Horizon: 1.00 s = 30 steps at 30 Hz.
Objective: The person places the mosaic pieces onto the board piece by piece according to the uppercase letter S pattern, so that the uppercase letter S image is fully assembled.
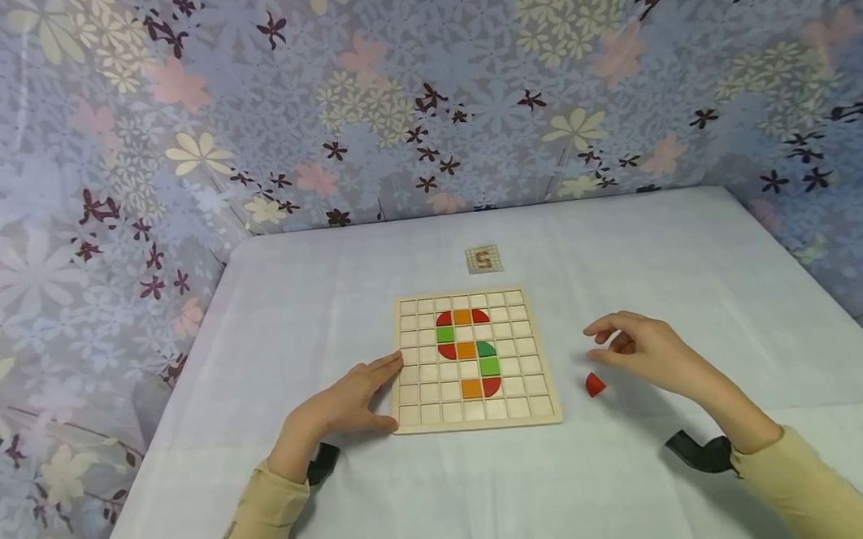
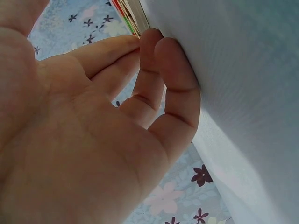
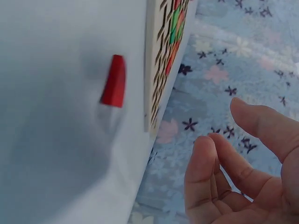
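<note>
A wooden grid board (image 1: pixel 476 426) lies on the table with red, orange and green pieces forming an S in its cells. My left hand (image 1: pixel 347 406) rests at the board's left edge, fingertips on the rim and thumb by the near corner. To the right of the board, a loose red quarter-round piece (image 1: pixel 595 385) lies on the cloth. Just beyond it my right hand (image 1: pixel 648 352) hovers with thumb and forefinger apart and nothing between them. In the right wrist view the red piece (image 3: pixel 115 81) stands well away from the fingertips.
Behind the board lies a small card (image 1: pixel 484 259) printed with an S on a grid. White cloth (image 1: pixel 316 308) covers the table. Flowered fabric (image 1: pixel 422 99) rises behind and at both sides. Black straps (image 1: pixel 697 453) hang at the wrists.
</note>
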Available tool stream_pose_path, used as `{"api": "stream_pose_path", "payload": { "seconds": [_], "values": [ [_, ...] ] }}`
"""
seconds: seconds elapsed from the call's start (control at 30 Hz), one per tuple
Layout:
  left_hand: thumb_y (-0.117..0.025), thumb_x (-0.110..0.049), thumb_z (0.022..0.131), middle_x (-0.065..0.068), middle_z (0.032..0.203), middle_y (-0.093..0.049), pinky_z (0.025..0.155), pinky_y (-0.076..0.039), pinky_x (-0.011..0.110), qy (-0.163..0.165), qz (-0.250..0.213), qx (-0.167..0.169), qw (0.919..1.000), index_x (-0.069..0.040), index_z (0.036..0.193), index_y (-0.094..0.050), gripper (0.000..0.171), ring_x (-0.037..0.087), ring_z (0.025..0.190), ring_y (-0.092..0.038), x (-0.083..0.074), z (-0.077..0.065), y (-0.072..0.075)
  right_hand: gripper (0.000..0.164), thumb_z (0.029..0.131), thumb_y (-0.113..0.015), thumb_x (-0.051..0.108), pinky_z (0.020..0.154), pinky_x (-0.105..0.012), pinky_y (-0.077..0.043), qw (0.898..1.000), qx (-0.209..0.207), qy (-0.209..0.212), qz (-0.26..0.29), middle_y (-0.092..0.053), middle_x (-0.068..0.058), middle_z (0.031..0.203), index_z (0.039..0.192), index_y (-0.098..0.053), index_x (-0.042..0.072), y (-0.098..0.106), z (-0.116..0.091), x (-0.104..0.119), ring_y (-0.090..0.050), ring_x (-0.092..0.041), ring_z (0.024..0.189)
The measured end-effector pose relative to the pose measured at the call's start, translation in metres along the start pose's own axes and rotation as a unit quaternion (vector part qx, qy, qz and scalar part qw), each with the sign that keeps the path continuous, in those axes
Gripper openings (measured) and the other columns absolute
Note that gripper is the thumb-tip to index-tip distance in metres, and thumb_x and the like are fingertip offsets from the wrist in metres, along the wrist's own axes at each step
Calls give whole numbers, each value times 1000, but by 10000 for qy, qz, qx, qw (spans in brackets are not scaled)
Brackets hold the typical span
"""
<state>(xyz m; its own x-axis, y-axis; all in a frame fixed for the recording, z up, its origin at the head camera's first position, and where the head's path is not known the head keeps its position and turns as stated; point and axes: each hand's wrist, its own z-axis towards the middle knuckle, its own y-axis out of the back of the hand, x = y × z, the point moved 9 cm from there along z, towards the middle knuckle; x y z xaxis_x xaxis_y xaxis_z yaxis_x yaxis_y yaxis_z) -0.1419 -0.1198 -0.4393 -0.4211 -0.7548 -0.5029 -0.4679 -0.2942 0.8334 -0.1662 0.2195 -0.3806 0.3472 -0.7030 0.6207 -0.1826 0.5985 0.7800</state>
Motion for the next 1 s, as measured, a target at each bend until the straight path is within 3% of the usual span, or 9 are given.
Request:
{"api": "stream_pose_path", "payload": {
  "seconds": [0.17, 0.4, 1.0],
  "values": [
    [-77, -27, 79, 11, 153, -23, 109, -24, 45, -3, 29, -24, 10000, 1, 147, -28, 89, 29, 137, -26, 0, 0, 0, 35, 85, -71, 27, 67, -29, -49, 9996, -13, -243, 127, -62, -6, 99, 112, -65, 6, -4, -9, -12, -60, -16, 80],
    [-78, -26, 78, 13, 153, -23, 108, -24, 46, -102, -14, -71, 9999, 3, 146, -28, 89, 30, 136, -27, -1, -1, 1, 33, 84, -73, 27, 64, -27, -49, 9980, 389, -430, 265, -61, -3, 95, 107, -64, 5, -26, -14, -22, -62, -11, 75],
    [-77, -27, 79, 9, 154, -22, 107, -27, 45, -36, -44, -55, 10000, 0, 147, -28, 89, 30, 136, -28, 2, -1, -1, 36, 75, -80, 31, 64, -29, -47, 9965, 615, -447, -357, -57, 2, 83, 93, -61, 5, -42, -9, -20, -54, -11, 73]
  ]
}}
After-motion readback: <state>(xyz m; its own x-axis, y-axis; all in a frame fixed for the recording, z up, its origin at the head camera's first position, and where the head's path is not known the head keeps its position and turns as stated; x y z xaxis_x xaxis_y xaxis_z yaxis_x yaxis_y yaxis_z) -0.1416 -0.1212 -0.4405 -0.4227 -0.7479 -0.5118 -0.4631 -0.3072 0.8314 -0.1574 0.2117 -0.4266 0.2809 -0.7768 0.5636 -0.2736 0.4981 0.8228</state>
